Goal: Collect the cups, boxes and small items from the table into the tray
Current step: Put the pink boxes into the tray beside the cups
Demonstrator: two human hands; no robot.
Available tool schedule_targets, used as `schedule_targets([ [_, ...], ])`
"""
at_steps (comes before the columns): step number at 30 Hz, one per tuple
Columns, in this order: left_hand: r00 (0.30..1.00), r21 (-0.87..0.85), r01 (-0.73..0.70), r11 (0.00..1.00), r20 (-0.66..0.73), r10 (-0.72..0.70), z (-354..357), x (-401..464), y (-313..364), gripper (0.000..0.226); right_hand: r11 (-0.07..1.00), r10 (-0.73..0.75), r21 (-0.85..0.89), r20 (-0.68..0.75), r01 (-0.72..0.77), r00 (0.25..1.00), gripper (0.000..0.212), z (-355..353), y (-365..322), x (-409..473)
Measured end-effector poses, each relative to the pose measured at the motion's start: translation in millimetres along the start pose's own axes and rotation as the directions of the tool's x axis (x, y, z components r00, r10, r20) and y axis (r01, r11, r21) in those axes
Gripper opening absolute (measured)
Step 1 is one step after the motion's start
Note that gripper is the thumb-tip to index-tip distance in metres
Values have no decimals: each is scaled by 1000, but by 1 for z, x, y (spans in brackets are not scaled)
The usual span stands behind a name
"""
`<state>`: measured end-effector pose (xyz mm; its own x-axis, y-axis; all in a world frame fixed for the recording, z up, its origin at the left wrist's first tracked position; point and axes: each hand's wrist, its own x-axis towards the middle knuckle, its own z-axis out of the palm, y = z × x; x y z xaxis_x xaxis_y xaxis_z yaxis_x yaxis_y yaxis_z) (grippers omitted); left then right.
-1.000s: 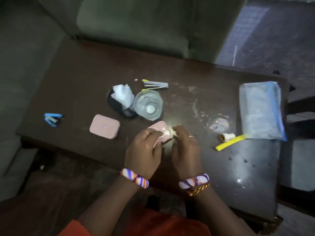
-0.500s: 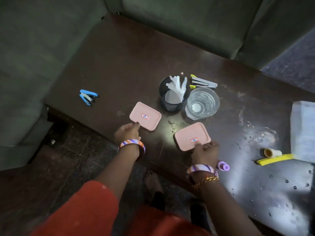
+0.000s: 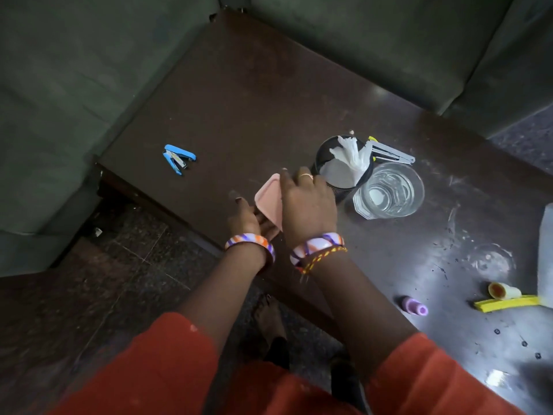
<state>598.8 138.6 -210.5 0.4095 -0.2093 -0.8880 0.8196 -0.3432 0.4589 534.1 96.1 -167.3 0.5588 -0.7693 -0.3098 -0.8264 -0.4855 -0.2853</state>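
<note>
Near the table's front edge both hands hold pink boxes [image 3: 269, 199] pressed together on edge between them. My left hand [image 3: 250, 218] supports them from the left and below; my right hand [image 3: 308, 205] grips them from the right and hides most of them. Just behind stands a black mesh cup [image 3: 338, 181] stuffed with white tissue, and a clear glass [image 3: 389, 190] beside it. A blue stapler [image 3: 178, 158] lies to the left. A grey stapler [image 3: 392, 155] lies behind the cup. No tray is in view.
At the right lie a small purple bottle [image 3: 414, 307], a yellow strip [image 3: 505, 304] with a small cream tube [image 3: 502, 291], and the edge of a plastic bag [image 3: 546, 253]. Dark sofas surround the brown table [image 3: 254, 94]. The floor lies below left.
The two pink boxes lay flat and apart on the table, one under each hand. Now they are lifted and brought together upright between both hands, left of the mesh cup.
</note>
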Motion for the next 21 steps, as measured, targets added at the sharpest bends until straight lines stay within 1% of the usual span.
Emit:
schedule_targets([
  [2,999,156,-21,987,38,15,1,-5,-4,100,998,-7,-58,20,8,1000,56,6,-5,7],
  [3,998,240,-62,969,38,55,1,-9,-5,110,998,1,-57,22,0,1000,53,9,-7,10],
  [4,995,198,-100,975,1,102,1,-9,-6,103,999,17,-44,29,-16,999,51,13,-8,12],
  [6,980,146,-186,972,-49,194,5,-8,-5,53,998,67,14,66,-68,996,50,18,-12,14],
  [7,977,166,-196,966,-56,208,5,-8,-3,43,994,91,53,85,-95,992,50,19,-13,14],
  [11,971,152,-224,963,-52,234,-2,-6,-5,33,973,113,181,172,-144,979,47,14,-12,8],
  [13,979,142,-192,971,-41,200,-13,-12,-9,26,957,107,242,223,-162,969,44,13,-7,0],
  [14,985,144,-164,976,-21,169,-19,-14,-13,26,940,111,289,246,-182,963,44,14,-4,-5],
  [16,993,216,-118,969,33,114,-34,-22,-23,27,881,129,405,292,-245,948,45,19,4,-20],
  [18,994,315,-107,943,71,89,-45,-35,-31,25,806,157,502,329,-314,931,42,20,15,-40],
  [21,989,435,-102,895,143,44,-49,-59,-45,19,697,200,593,379,-403,903,41,12,33,-70],
])
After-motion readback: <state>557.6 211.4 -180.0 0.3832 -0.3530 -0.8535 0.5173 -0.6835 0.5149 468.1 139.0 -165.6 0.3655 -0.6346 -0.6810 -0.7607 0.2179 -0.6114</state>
